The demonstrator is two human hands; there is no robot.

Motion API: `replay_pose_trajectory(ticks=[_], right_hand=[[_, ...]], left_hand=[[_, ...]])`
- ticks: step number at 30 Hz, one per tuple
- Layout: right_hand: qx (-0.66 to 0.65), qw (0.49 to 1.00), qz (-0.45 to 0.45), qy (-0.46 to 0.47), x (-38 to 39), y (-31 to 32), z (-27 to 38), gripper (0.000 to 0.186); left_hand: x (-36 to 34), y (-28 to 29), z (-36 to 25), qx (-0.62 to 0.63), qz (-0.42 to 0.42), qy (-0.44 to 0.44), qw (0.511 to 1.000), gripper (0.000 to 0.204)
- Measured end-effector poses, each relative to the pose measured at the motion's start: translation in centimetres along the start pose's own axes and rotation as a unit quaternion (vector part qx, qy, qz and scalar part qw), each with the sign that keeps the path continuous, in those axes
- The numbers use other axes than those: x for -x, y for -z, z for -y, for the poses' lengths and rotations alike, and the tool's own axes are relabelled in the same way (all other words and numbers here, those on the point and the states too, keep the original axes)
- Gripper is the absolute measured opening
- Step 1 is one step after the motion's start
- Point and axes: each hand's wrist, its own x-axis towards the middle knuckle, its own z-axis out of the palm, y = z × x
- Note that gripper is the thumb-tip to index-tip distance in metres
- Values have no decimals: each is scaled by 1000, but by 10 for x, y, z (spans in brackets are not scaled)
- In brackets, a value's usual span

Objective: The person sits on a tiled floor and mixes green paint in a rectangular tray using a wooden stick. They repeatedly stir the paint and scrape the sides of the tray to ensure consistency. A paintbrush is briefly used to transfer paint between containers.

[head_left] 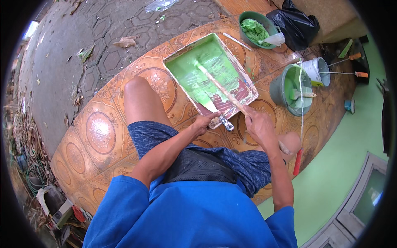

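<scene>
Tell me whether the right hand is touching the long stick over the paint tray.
Touching: the head view shows the right hand closed around the long stick.

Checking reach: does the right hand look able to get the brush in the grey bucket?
Probably, once freed: the right hand grips a wooden pole, and a thin rod crosses over the bucket.

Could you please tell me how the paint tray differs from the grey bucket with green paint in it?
The paint tray is shallow and rectangular, while the grey bucket is round and deeper. The tray lies in front of the person; the bucket stands to its right. The tray's rim is pale and paint-smeared, whereas the bucket's outer wall is grey. Both contain green paint.
</scene>
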Motion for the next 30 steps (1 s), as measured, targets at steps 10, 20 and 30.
replay_pose_trajectory(ticks=[10,20,30], right_hand=[[-3,999,18,-44,4,1,19,36],[-11,999,24,-19,6,-8,24,36],[14,999,31,3,3,-11,27,35]], left_hand=[[-24,14,12,-9,-12,12,1000,29],[-15,9,8,4,3,-14,1000,31],[-15,11,9,6,-9,-6,1000,33]])
